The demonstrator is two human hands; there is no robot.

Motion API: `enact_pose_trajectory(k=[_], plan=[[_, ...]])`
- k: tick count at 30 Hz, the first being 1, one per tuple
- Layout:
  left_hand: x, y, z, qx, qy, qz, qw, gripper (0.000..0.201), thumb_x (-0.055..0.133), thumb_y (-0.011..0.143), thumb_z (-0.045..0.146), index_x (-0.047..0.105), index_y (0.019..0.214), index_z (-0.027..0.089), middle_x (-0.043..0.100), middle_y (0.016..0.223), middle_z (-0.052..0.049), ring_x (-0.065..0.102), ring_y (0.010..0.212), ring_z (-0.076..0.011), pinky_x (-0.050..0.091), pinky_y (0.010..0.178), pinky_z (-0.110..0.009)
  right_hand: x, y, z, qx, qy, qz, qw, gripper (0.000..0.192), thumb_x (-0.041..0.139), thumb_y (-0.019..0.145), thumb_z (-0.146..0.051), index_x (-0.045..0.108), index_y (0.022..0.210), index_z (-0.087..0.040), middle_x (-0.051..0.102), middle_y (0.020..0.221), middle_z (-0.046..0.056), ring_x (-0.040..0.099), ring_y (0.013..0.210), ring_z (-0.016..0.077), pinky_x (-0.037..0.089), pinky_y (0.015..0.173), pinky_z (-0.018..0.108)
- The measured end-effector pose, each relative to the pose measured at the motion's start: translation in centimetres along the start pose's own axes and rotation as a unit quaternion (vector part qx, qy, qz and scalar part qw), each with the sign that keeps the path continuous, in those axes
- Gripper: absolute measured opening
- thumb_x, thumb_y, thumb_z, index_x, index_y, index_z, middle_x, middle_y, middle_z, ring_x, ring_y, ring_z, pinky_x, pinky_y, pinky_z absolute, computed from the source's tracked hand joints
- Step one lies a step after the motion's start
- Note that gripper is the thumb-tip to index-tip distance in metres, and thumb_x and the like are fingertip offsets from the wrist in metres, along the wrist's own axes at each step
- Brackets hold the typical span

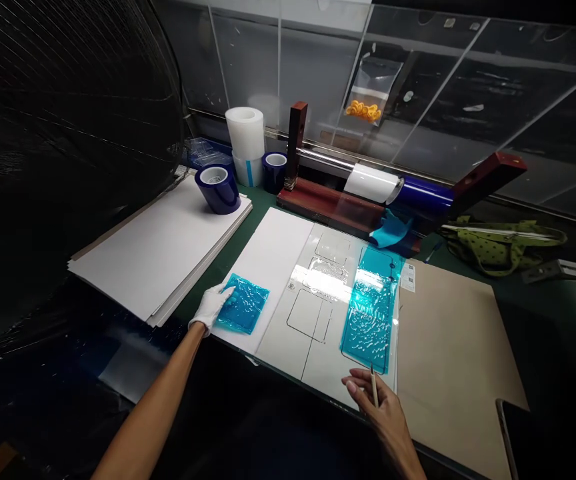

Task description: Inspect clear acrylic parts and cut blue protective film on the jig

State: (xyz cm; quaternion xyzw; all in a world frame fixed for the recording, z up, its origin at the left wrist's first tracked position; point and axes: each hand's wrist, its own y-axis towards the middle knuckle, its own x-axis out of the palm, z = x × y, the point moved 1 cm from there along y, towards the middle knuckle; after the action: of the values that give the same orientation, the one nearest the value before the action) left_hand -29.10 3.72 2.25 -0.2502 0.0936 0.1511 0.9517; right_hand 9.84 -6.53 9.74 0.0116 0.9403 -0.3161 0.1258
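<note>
My left hand [211,306], in a white glove, grips the left edge of a small square of shiny blue film [246,305] over a white sheet [284,240]. My bare right hand [379,407] holds a slim pale stick-like tool [374,389] with a dark pointed tip, its exact kind unclear. That tip points up by the lower edge of a long blue film strip [371,310]. The strip lies on a glossy pale panel [295,357] marked with dark rounded outlines, and its surface looks wrinkled and bubbly.
A sheet stack [153,247] at left carries a blue tape roll [218,189]. Behind stand white film rolls [245,137] and another blue roll [275,172]. A wooden stand [313,197] holds rolls on a rod. To the right are brown board [448,347] and a green pouch [503,243].
</note>
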Motion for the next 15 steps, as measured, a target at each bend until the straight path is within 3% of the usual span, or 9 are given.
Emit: enact_pose_trajectory(k=[6,10,13,15], plan=[[0.7,0.9,-0.7,0.0,0.041,0.017,0.999,0.028,0.056,0.088,0.036,0.059,0.104,0.014,0.062,0.098,-0.004,0.061,0.081,-0.015,0.053,0.071,-0.033,-0.7,0.2,-0.6,0.008,-0.03,0.029,0.999,0.057,0.069,0.06,-0.063,0.066,0.094,-0.017,0.069,0.095,0.012,0.061,0.092,0.0272,0.049,0.07,0.031],[0.8,0.7,0.0,0.025,0.098,0.066,0.993,0.031,0.059,0.084,0.038,0.061,0.104,0.014,0.065,0.097,-0.005,0.062,0.085,-0.0171,0.052,0.078,-0.035,-1.5,0.7,0.3,-0.013,-0.026,0.03,0.999,0.056,0.06,0.071,-0.063,0.062,0.104,-0.018,0.065,0.086,0.007,0.055,0.067,0.0164,0.043,0.057,0.026],[0.1,-0.1,1.9,0.061,0.171,0.145,0.973,0.048,0.066,0.075,0.041,0.059,0.115,0.016,0.057,0.117,-0.011,0.052,0.111,-0.0283,0.041,0.096,-0.043,-3.1,1.2,1.0,-0.045,-0.004,0.044,0.998,0.055,0.043,0.082,-0.063,0.054,0.114,-0.02,0.058,0.076,0.002,0.045,0.056,0.0128,0.036,0.048,0.024],[0.3,-1.0,3.4,0.09,0.22,0.202,0.95,0.062,0.065,0.074,0.045,0.05,0.127,0.017,0.04,0.136,-0.015,0.033,0.127,-0.038,0.024,0.106,-0.054,-4.9,1.7,1.4,-0.06,-0.054,0.079,0.994,0.053,0.039,0.085,-0.062,0.053,0.115,-0.021,0.055,0.072,0.0,0.046,0.058,0.0146,0.037,0.051,0.025]])
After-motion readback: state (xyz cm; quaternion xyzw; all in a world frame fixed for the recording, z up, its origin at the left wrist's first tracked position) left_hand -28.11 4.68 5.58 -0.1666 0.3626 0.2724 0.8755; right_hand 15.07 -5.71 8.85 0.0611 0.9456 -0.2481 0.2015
